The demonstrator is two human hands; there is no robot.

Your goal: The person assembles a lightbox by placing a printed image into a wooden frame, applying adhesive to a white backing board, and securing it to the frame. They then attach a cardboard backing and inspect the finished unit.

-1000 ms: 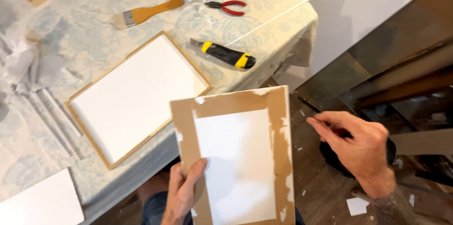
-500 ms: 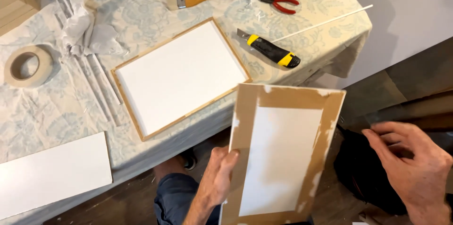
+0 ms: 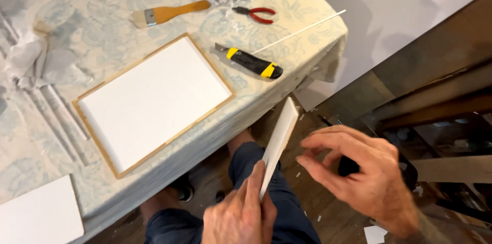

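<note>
My left hand (image 3: 241, 213) grips the lower end of a thin cardboard panel (image 3: 279, 139) with a white face, held edge-on over my lap beside the table. My right hand (image 3: 359, 172) hovers just right of the panel with fingers spread and curled, touching nothing. On the table lies a white panel in a wooden frame (image 3: 154, 95). Behind it lie a yellow and black utility knife (image 3: 251, 62), a wooden-handled paintbrush (image 3: 169, 13) and red-handled pliers (image 3: 256, 14).
A flowered cloth covers the table (image 3: 77, 54). A thin white rod (image 3: 300, 31) lies near the far corner, crumpled paper (image 3: 36, 62) at the left, a white board (image 3: 36, 218) at the near left. Dark wooden planks (image 3: 435, 105) and scraps lie on the floor at right.
The cardboard panel has turned from facing me to edge-on. My right hand has come in closer to it. The view has shifted, and the tape roll has left the frame.
</note>
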